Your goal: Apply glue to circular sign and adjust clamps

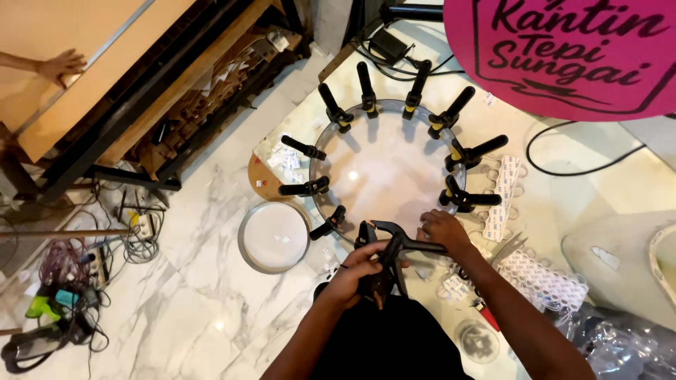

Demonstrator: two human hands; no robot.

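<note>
Left hand (pixel 360 271) wrapped around the handles of a black spring clamp with long curved handles (pixel 386 255), squeezing them together — jaws pointing at the near edge of the large round frosted panel with a thin metal rim (pixel 384 172). Right hand (pixel 442 229) pressed flat on that rim just beside the clamp, fingers curled over the edge, holding nothing separate.

Panel lying flat on the pale marble floor (pixel 204 309), directly in front of the knees. Probably stiff but thin and light, and the rim likely springy — best taken at the rim, between clamps, not at the smooth centre, which looks slippery. Clamp itself hard plastic, strong spring; safest grip far back on the handles.

Around the rim, many similar black clamps with yellow tips (pixel 451 112), all biting the edge. Left of the panel, a smaller round white disc in a metal ring (pixel 273 236). At top right, a big round pink sign with dark lettering (pixel 563 49). At right, white strips of small paired modules (pixel 501 197) and a clear bag of white patterned pieces (pixel 543 281). Another person's hand on a brown board (pixel 60 65), top left.
</note>
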